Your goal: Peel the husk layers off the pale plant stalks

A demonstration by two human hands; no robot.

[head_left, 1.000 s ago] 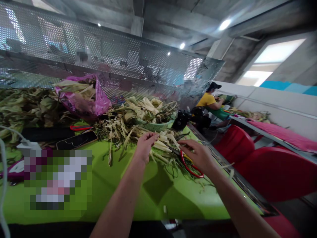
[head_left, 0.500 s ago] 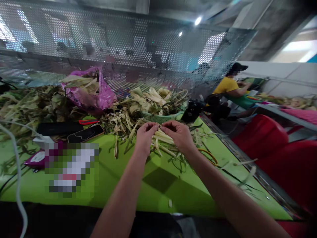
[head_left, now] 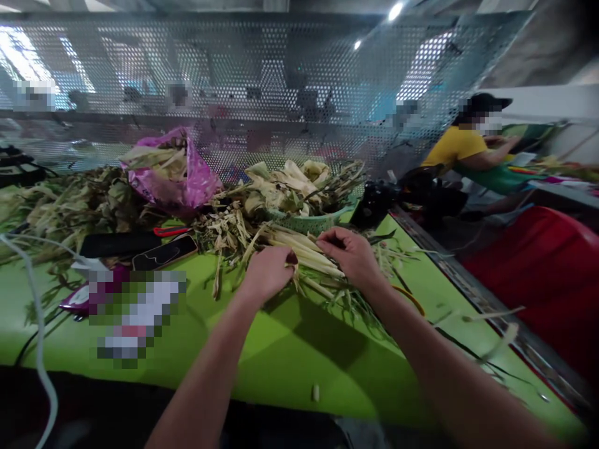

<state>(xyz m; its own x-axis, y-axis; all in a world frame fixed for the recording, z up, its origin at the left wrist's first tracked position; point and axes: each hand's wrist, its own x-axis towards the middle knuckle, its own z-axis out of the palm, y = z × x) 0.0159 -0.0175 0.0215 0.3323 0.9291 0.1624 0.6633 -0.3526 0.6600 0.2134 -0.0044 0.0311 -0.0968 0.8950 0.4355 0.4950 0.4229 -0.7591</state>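
Note:
A bundle of pale dried corn husk strips (head_left: 306,249) lies on the green table, its ends pointing towards the lower right. My left hand (head_left: 270,271) is curled at the near left side of the bundle, its fingertips closed at a loose pale husk strip. Over the bundle's right part, my right hand (head_left: 352,254) has thumb and forefinger pressed together; whatever is in that pinch is too small to make out. Thin green-white shreds (head_left: 349,305) are scattered below the right hand.
Behind the bundle stands a green basket (head_left: 304,221) of husks. A pink plastic bag (head_left: 173,178), a heap of dry husks (head_left: 88,199), a phone (head_left: 165,252) and a white cable (head_left: 35,312) are on the left. A red chair (head_left: 543,268) and a co-worker (head_left: 461,149) are at right.
My hands, fingertips together before, have come apart. The left has moved down and left onto the strips, the right slightly to the right. The view has shifted a little.

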